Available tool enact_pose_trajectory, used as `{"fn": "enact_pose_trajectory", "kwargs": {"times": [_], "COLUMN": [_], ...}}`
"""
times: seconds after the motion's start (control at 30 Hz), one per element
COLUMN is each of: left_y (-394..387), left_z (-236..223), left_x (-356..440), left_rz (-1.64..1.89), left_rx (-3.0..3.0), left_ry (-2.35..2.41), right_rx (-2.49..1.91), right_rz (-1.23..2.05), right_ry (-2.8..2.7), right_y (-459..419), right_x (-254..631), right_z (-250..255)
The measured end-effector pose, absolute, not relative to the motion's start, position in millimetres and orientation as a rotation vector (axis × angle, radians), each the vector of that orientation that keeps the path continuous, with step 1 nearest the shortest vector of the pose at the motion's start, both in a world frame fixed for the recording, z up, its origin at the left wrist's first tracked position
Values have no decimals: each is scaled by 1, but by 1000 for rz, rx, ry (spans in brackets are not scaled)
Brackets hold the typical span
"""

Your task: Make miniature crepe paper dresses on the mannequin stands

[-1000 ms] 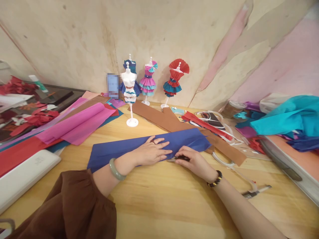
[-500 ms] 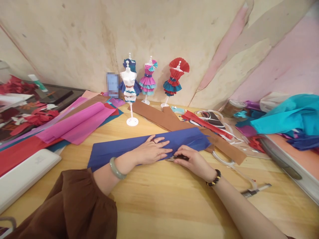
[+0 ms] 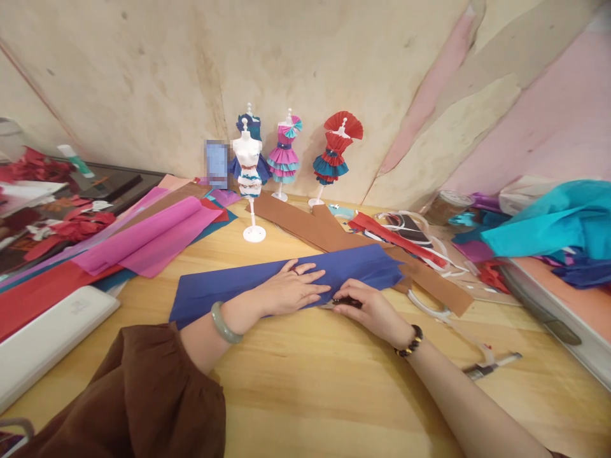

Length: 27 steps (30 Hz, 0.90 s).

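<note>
A long folded strip of blue crepe paper [image 3: 219,285] lies across the middle of the wooden table. My left hand [image 3: 291,288] rests flat on it, fingers spread and pointing right. Just to the right, my right hand [image 3: 365,306] is closed around black-handled scissors [image 3: 347,302], mostly hidden by the fingers. Their metal tip points left, at the paper's near edge beside my left fingertips. Behind the paper stands a white mini dress form [image 3: 248,156] with torn scraps around its waist and hips.
Dress forms in a pink dress [image 3: 284,152] and a red dress [image 3: 334,152] stand by the wall, with another behind the white one. Brown strips [image 3: 296,222] lie beyond the blue paper. Pink paper [image 3: 157,235] is heaped left, a white case [image 3: 57,343] nearer, a cutter knife [image 3: 491,367] right.
Both hands, the scissors and the blue paper hold nearly the same positions. The view has shifted very slightly.
</note>
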<state>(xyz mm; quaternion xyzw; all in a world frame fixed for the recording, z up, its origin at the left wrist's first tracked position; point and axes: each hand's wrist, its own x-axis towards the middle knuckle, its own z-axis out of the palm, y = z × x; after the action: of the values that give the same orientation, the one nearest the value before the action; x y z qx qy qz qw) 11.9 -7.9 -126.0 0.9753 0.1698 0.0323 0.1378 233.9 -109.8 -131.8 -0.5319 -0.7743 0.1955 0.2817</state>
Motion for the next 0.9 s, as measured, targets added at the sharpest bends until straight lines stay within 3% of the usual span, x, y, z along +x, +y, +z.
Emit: {"fn": "enact_pose_trajectory", "kwargs": {"times": [0.9], "left_y": [-9], "left_z": [-124], "left_x": [12], "left_rz": [94], "left_rx": [2813], "left_ry": [483], "right_rx": [-1409], "right_rz": [489], "right_ry": [-2070], "right_y": [-111], "right_x": [223], "right_z": [-132]}}
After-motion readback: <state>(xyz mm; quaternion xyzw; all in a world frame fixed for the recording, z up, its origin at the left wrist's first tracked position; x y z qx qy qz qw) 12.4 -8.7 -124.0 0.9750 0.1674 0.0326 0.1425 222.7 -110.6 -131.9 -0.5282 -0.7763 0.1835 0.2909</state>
